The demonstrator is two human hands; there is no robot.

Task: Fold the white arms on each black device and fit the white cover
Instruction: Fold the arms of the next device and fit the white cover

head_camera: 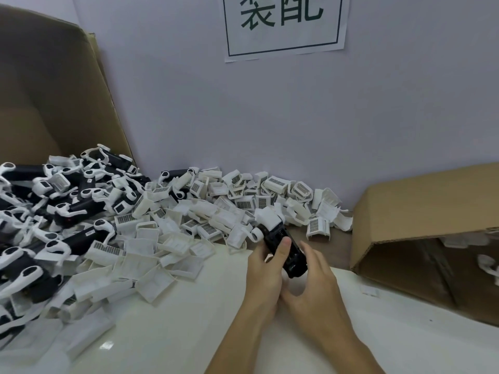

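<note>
Left hand: the left hand (266, 268) grips the oblong black plastic device (283, 248) from the left, thumb curled over its upper face.
Right hand: the right hand (314, 282) is beside the device's near end, fingers loosely spread; whether they touch it or only cup under it I cannot tell.
Device in hand: held above the pale glossy tabletop (189, 333), tilted away from the person, with a boxy white plastic cover (267, 218) on its far end and a rounded white arm (256, 234) showing at its left side.
Stage: probably seating the cover; whether it is fully home cannot be seen.
Risk: with one hand gripping alone, a push on the cover could twist the device loose; an arm not folded flat could jam under the cover.
Loose covers: a heap of white ribbed plastic covers (167, 238) lies just beyond the hands.
Waiting devices: a pile of black devices with splayed white arms (54, 211) sits far left, against a tall brown cardboard sheet (48, 90).
Right side: an open brown cardboard box (426, 211) lies on its side.
Wall: a white paper sign (283, 25).
</note>
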